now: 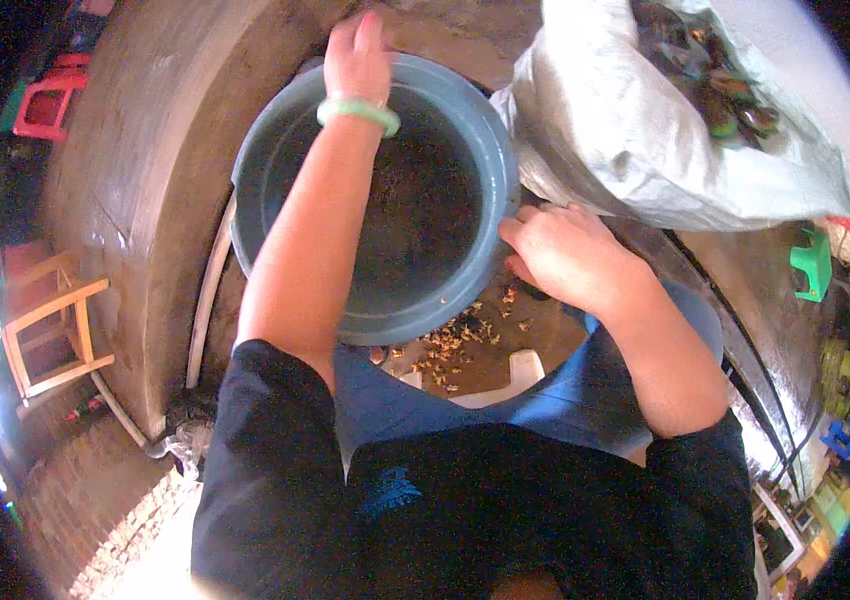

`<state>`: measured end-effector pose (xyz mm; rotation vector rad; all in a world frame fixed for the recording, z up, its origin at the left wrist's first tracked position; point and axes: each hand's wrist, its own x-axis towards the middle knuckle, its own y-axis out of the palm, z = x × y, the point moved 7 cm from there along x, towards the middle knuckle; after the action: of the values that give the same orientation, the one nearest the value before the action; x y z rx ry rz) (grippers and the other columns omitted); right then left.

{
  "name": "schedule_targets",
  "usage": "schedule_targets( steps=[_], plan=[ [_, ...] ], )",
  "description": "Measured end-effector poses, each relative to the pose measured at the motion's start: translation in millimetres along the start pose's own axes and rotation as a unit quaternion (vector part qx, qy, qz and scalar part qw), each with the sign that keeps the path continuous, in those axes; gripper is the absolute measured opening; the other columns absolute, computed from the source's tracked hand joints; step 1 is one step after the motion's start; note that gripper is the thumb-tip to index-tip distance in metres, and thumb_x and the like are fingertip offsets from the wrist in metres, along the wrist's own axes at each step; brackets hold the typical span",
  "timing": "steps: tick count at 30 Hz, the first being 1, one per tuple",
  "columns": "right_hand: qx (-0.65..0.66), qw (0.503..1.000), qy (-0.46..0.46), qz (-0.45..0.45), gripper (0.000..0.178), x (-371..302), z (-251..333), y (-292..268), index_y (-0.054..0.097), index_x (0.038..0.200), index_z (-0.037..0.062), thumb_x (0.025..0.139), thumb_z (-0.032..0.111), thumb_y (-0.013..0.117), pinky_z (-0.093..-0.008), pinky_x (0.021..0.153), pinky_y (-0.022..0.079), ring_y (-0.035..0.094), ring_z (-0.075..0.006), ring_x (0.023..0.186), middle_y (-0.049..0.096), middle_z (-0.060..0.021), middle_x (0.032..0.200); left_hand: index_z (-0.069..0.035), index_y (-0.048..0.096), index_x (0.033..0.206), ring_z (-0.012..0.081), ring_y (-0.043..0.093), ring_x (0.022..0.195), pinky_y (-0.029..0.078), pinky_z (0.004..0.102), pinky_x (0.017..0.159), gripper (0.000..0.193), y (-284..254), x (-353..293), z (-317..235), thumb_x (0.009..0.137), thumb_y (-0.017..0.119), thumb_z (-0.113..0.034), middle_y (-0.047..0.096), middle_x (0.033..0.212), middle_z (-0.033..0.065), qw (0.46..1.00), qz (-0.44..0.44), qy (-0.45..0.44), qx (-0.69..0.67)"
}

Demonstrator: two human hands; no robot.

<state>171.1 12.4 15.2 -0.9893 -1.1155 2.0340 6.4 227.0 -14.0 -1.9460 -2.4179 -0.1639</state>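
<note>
A round grey-blue tub (498, 150) with dark contents stands in front of me. My left hand (357, 65), wearing a pale green bangle (358, 115) on its wrist, reaches over the tub's far rim. Motion smears its fingers, and a reddish spot shows at their tip; whether they hold anything is unclear. Beside the tub's right rim, my right hand (565, 255) is closed with its fingers curled. A dark bit shows under it, but what it grips is hidden. To the upper right, a white woven sack (595, 110) gapes open on several dark, green-edged shells (730, 95).
Small orange and tan scraps (455, 345) litter the floor between my knees and the tub. On the left are a wooden stool (55, 330) and a red plastic stool (50, 100). A green stool (811, 265) stands far right, beyond dark hoses (735, 300).
</note>
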Motion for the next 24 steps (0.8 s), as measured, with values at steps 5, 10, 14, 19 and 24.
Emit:
schedule_targets(
  steps=[5, 10, 14, 19, 24],
  plan=[
    [-0.035, 0.999, -0.013, -0.002, 0.018, 17, 12, 6, 0.057, 0.091, 0.004, 0.081, 0.019, 0.057, -0.0464, 0.072, 0.05, 0.064, -0.0317, 0.082, 0.062, -0.0151, 0.083, -0.011, 0.065, 0.105, 0.0364, 0.06, 0.1, 0.045, 0.0461, 0.088, 0.032, -94, -52, 202, 0.091, 0.042, -0.029, 0.062, 0.11, 0.0199, 0.695, 0.352, -0.256, 0.573],
    [-0.041, 0.999, 0.014, 0.03, 0.018, 24, 5, 14, 0.057, 0.089, 0.0044, 0.081, 0.02, 0.058, -0.0456, 0.072, 0.049, 0.064, -0.0305, 0.081, 0.062, -0.0143, 0.082, -0.012, 0.05, 0.122, 0.0345, 0.047, 0.116, 0.037, 0.0428, 0.098, 0.047, -85, -148, 322, 0.088, 0.042, -0.044, 0.048, 0.126, 0.0174, 0.668, 0.397, -0.341, 0.529],
    [-0.033, 0.998, 0.022, 0.042, 0.017, 28, 8, 17, 0.056, 0.089, 0.0052, 0.082, 0.02, 0.058, -0.0429, 0.072, 0.049, 0.063, -0.0289, 0.081, 0.061, -0.0129, 0.08, -0.013, 0.038, 0.135, 0.0329, 0.036, 0.128, 0.031, 0.0402, 0.106, 0.065, -69, -180, 375, 0.086, 0.043, -0.055, 0.037, 0.14, 0.0154, 0.716, 0.345, -0.306, 0.524],
    [-0.049, 0.996, 0.045, 0.058, 0.013, 27, 1, 19, 0.057, 0.088, 0.0058, 0.082, 0.018, 0.055, -0.0413, 0.073, 0.048, 0.064, -0.0269, 0.079, 0.062, -0.0121, 0.079, -0.01, 0.027, 0.144, 0.0338, 0.025, 0.137, 0.023, 0.0403, 0.112, 0.084, -17, -190, 382, 0.083, 0.047, -0.063, 0.024, 0.149, 0.0162, 0.728, 0.383, -0.323, 0.468],
    [-0.051, 0.997, 0.012, 0.051, 0.012, 37, 15, 19, 0.057, 0.085, 0.0055, 0.081, 0.016, 0.055, -0.0413, 0.073, 0.048, 0.064, -0.0271, 0.076, 0.062, -0.0116, 0.075, -0.005, 0.024, 0.144, 0.0348, 0.022, 0.138, 0.02, 0.0421, 0.113, 0.084, -47, -214, 457, 0.084, 0.049, -0.058, 0.02, 0.149, 0.0203, 0.76, 0.307, -0.422, 0.387]
  ],
)
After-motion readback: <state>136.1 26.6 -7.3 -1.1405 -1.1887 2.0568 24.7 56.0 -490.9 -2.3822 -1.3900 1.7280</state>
